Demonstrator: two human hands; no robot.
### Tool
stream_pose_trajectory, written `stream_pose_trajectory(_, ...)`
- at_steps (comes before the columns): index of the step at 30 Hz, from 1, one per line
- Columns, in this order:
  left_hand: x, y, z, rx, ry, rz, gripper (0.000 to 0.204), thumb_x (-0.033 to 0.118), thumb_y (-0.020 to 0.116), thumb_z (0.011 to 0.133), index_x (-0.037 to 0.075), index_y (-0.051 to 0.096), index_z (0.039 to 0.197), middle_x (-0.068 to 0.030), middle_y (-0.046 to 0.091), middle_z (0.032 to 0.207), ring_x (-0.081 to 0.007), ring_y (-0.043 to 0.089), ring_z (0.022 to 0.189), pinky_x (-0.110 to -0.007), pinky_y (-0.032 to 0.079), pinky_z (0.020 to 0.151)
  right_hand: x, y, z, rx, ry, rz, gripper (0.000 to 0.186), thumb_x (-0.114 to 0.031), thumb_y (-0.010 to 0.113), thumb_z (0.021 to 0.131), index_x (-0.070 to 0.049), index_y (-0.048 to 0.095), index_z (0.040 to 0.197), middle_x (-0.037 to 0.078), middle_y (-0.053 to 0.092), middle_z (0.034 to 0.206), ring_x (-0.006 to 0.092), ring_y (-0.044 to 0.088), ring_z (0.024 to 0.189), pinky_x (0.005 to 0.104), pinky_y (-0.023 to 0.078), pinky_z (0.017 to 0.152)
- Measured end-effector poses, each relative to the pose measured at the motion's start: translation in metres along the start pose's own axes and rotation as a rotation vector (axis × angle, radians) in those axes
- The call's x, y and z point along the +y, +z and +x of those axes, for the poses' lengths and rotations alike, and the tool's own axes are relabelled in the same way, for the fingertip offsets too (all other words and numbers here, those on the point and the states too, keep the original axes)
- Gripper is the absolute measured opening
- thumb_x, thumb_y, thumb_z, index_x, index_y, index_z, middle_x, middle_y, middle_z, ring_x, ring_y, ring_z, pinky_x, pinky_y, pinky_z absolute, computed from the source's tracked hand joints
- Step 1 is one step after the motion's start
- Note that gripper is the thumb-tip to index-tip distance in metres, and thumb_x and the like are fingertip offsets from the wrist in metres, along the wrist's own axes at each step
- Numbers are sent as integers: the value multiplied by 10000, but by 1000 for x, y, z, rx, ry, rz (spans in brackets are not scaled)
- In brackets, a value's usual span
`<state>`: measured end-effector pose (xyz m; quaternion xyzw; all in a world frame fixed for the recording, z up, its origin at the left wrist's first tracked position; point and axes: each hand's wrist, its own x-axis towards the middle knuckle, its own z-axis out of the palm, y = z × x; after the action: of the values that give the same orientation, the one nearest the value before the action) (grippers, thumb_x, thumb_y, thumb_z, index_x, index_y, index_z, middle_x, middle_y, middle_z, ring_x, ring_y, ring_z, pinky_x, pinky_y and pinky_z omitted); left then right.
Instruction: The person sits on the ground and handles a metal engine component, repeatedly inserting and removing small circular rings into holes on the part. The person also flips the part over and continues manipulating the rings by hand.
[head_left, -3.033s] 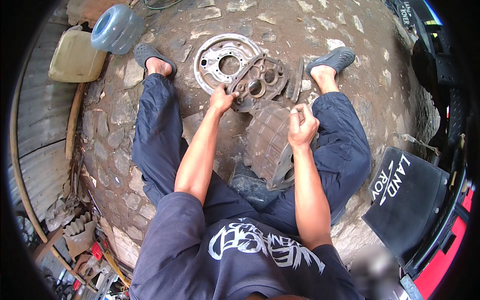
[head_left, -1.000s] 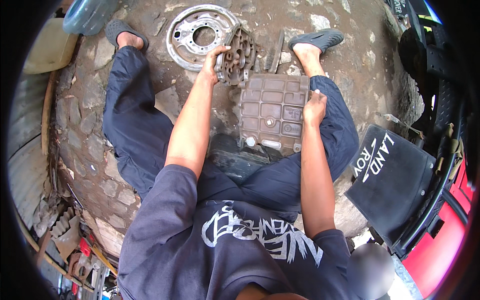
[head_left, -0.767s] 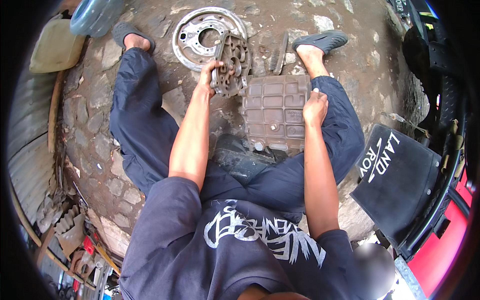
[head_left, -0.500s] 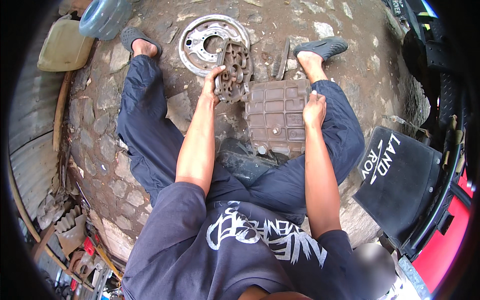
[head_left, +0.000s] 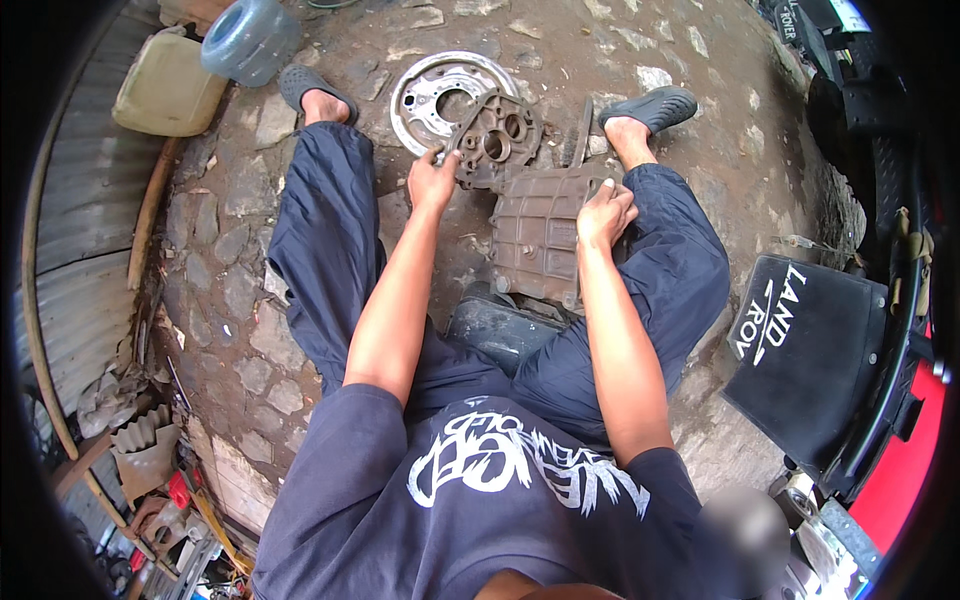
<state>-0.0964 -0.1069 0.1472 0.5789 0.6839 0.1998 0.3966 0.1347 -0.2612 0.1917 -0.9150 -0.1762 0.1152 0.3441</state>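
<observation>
the ribbed brown cast-metal housing is set low between the legs and is taken as landmark. beyond its far left corner, a round silver-grey metal disc is laid on the ground. between disc and housing, a flat brown metal plate with two round holes is held; whether the housing is touched by it cannot be told. the plate's near left edge is pinched by the closed fingers of the left hand. the housing's far right edge is gripped by the curled right hand, its underside hidden. the plate could be dropped if this one-sided pinch is loosened; the housing could be tipped if its edge is pulled unevenly.
</observation>
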Motion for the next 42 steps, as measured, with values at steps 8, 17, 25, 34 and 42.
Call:
stream_pose_trajectory(8,30,-40,-44,-288,313,49,583,472,766,920,52,721,1321,-257,709,1296,-381,677,1228,-441,509,1068,-37,-1,-42,-386,-216,-54,510,-454,459,1105,11,651,1189,324,706,1144,509,625,1175,551,459,1055)
stream_pose_trajectory(17,34,-3,-113,-364,323,133,826,576,719,944,12,524,1514,-308,659,1336,-427,645,1259,-481,496,1082,18,-9,15,-36,66,4,590,-544,448,1085,-8,672,1189,265,727,1180,461,684,1115,539,513,954)
stream_pose_trajectory(25,46,54,-160,25,184,141,532,474,618,1036,72,617,1384,-232,650,1225,-462,626,1156,-560,502,994,75,35,4,-290,504,272,647,-532,489,1090,50,720,1255,252,699,1326,358,646,1269,456,466,1082)
stream_pose_trajectory(34,28,41,-146,183,272,147,336,359,573,1080,88,756,1159,-187,694,1026,-434,670,1016,-543,542,852,49,27,-23,-456,533,532,533,-456,504,1105,15,710,1247,190,717,1263,288,649,1197,433,478,1004)
stream_pose_trajectory(42,13,40,-135,363,471,285,291,293,677,1023,52,662,859,-151,618,884,-409,641,822,-538,512,714,46,43,-29,-420,479,404,617,-477,440,1101,12,576,1451,265,594,1482,417,551,1399,490,419,1164)
